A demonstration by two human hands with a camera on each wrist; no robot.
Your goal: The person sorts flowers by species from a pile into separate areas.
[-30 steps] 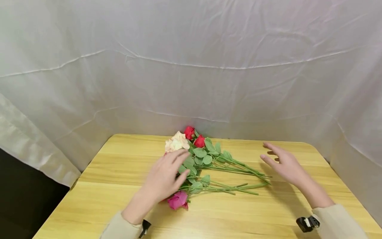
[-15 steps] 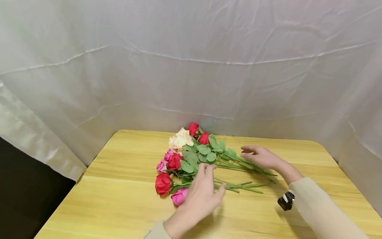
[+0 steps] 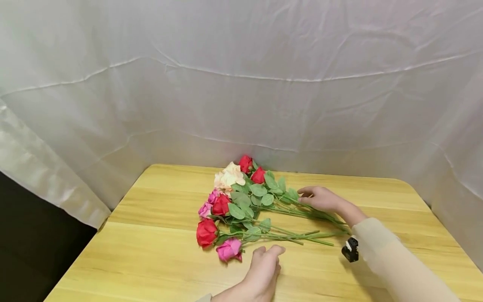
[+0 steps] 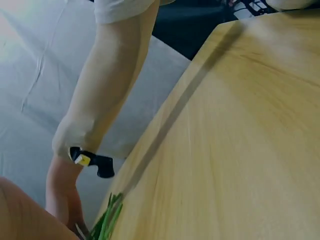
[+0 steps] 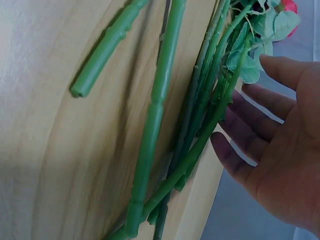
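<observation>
A bunch of roses lies across the wooden table, heads to the left and green stems to the right. Among the heads are a red rose, a pink rose and cream blooms. Behind the upper stems, my right hand has its fingers spread and slightly bent. In the right wrist view these fingers come up beside the stems without closing round them; whether they touch is unclear. My left hand is loosely extended on the near side of the bunch, apart from the flowers.
The yellowish wooden table has a pale curtain hanging close behind its far edge. Another curtain panel hangs at the left, with a dark area below it. A black device is strapped at my right wrist.
My right hand has come left to the far side of the stems. My left hand has left the flower heads, moving right and then nearer to me. The flowers stay in place on the table.
</observation>
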